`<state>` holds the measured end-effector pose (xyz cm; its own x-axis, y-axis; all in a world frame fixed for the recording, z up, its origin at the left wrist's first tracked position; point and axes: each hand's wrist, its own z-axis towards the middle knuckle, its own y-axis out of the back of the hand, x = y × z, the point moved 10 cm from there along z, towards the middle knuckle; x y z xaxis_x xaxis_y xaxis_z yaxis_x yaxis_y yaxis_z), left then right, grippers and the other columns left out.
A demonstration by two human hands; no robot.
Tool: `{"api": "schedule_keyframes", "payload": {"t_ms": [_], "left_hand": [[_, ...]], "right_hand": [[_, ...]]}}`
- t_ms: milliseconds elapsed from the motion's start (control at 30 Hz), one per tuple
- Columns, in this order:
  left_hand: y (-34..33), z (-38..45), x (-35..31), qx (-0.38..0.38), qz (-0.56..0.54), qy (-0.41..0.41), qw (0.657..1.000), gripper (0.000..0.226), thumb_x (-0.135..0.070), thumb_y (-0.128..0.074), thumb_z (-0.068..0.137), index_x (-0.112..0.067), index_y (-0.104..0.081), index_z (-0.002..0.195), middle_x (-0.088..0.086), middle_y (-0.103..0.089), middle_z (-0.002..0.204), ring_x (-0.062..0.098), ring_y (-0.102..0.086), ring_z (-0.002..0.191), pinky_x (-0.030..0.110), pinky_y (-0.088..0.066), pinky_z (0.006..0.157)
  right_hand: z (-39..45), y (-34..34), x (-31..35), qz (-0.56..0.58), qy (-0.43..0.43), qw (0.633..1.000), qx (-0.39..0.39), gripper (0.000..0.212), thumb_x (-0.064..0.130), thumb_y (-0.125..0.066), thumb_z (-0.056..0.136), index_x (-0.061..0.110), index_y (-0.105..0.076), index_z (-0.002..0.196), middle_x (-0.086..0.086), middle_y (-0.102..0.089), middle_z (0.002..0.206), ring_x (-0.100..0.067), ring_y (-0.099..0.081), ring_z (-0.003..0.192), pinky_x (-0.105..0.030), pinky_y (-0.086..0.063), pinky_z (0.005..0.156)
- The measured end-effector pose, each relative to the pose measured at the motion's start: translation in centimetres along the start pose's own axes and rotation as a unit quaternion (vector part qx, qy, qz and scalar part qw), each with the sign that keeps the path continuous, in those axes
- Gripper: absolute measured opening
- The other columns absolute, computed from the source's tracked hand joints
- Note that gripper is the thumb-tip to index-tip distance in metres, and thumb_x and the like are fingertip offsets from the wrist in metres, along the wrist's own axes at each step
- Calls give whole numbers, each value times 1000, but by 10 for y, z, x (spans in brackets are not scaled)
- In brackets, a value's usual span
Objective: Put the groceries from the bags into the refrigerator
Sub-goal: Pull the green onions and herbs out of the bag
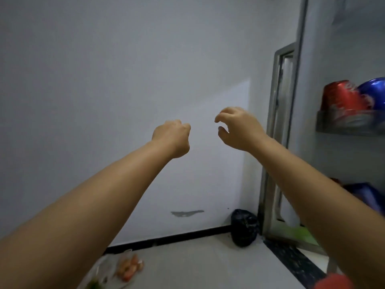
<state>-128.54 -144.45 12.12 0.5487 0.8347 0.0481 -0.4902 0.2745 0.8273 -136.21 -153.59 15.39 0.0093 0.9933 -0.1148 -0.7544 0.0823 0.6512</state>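
Both my arms reach forward in front of a pale wall. My left hand (174,137) is curled into a fist and holds nothing. My right hand (236,127) hangs beside it with fingers loosely bent and nothing in them. At the right edge stands the open refrigerator door (341,142); its upper shelf (350,127) carries a red can (341,99) and a blue can (374,92), and something blue (364,195) sits lower down. On the floor at lower left lies a clear plastic bag (110,270) with carrots (130,268) and some greens.
A black plastic bag (244,228) sits in the corner by the wall and a grey door frame (277,132). A red object (333,281), blurred, shows at the bottom right. The floor is pale tile with a dark strip.
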Motion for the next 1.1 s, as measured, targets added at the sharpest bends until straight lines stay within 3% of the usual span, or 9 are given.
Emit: {"api": "schedule_keyframes", "payload": {"t_ms": [167, 367, 533, 867, 1100], "left_hand": [[-49, -31, 125, 46, 45, 32, 997, 31, -8, -38, 92, -8, -51, 120, 11, -53, 123, 30, -51, 113, 33, -37, 73], [-154, -46, 242, 126, 58, 54, 989, 34, -10, -39, 93, -10, -50, 125, 11, -53, 125, 30, -51, 115, 35, -42, 79], [-261, -28, 322, 198, 64, 71, 975, 33, -9, -38, 94, -8, -50, 124, 14, -52, 125, 32, -51, 113, 35, -39, 76], [-460, 73, 471, 299, 5, 84, 951, 37, -12, -38, 95, -8, -48, 130, 14, -51, 130, 32, -52, 116, 37, -45, 85], [-589, 63, 599, 386, -46, 108, 915, 32, -13, -40, 96, -5, -52, 124, 13, -54, 123, 29, -55, 110, 35, -46, 82]], "right_hand": [[33, -90, 112, 85, 0, 996, 40, 31, 14, -45, 91, 10, -58, 119, -5, -58, 127, -26, -54, 113, -30, -43, 87], [46, -241, 202, 125, 15, 981, 147, 32, 14, -44, 92, 10, -57, 121, -6, -57, 129, -26, -53, 115, -34, -44, 90], [65, -380, 235, 145, 4, 962, 232, 34, 14, -43, 92, 11, -55, 123, -7, -55, 130, -26, -51, 118, -37, -44, 94], [171, -638, 264, 190, -38, 920, 341, 34, 13, -44, 91, 9, -56, 123, -12, -56, 128, -28, -52, 116, -37, -43, 94], [192, -801, 337, 217, -41, 872, 437, 35, 14, -44, 92, 7, -54, 125, -14, -55, 130, -28, -51, 118, -35, -41, 96]]}}
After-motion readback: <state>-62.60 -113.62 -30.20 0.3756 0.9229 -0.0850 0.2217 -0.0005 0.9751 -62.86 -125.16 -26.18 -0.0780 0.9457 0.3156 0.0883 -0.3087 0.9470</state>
